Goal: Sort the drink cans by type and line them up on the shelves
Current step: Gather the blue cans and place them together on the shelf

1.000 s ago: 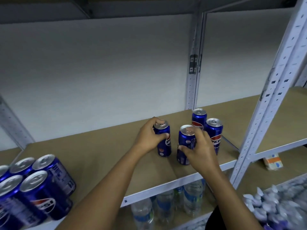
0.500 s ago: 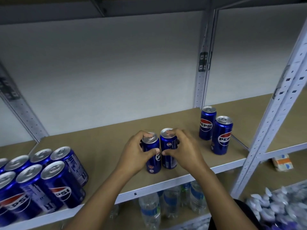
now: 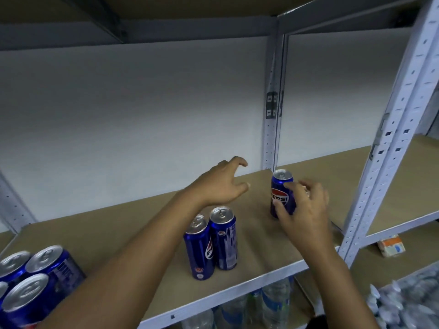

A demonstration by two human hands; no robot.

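Observation:
Two blue Pepsi cans (image 3: 199, 248) (image 3: 224, 238) stand side by side near the front of the brown shelf board (image 3: 133, 236), with neither hand on them. My left hand (image 3: 221, 184) hovers open above the board behind that pair, fingers spread. To the right another Pepsi can (image 3: 280, 191) stands upright near the back post. My right hand (image 3: 305, 210) is just in front of it, fingers curled around a second can that is almost wholly hidden. At the far left several more Pepsi cans (image 3: 35, 276) stand in a cluster.
A white perforated upright (image 3: 389, 138) bounds the shelf bay on the right, and a rear post (image 3: 270, 129) stands behind the right cans. Water bottles (image 3: 273, 305) fill the shelf below. A small carton (image 3: 390, 245) and a heap of plastic packets (image 3: 408, 302) lie lower right.
Both hands let go of the two cans they had set together near the front. My left hand rose and opened toward the back; my right hand moved right onto the cans by the post.

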